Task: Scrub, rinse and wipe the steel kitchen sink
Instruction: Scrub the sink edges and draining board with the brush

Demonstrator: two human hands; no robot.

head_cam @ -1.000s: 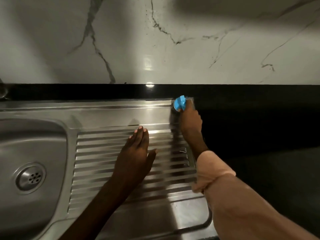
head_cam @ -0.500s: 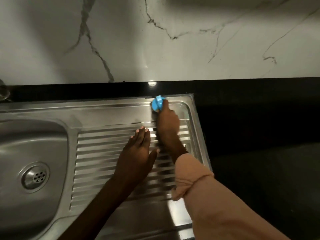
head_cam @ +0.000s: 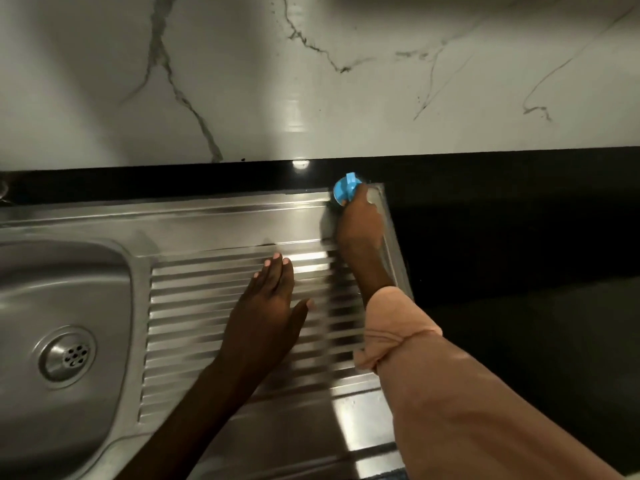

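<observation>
The steel sink (head_cam: pixel 214 223) spans the lower left, with its bowl and round drain (head_cam: pixel 67 356) at the left and a ribbed drainboard (head_cam: pixel 194 306) in the middle. My left hand (head_cam: pixel 266 303) rests flat on the ribs, fingers straight and together. My right hand (head_cam: pixel 358 226) grips a blue-handled scrubber (head_cam: pixel 344 192) at the drainboard's far right corner. The hand hides the scrubber's working end. A peach sleeve covers my right forearm.
A black countertop (head_cam: pixel 502 237) lies to the right of the sink and along its back edge. A white marble wall (head_cam: pixel 311 81) with grey veins rises behind. A tap base (head_cam: pixel 3 192) shows at the far left edge.
My right hand swept the scrubber left along the drainboard's back edge, then back right to the far corner. My left hand has stayed flat on the ribs.
</observation>
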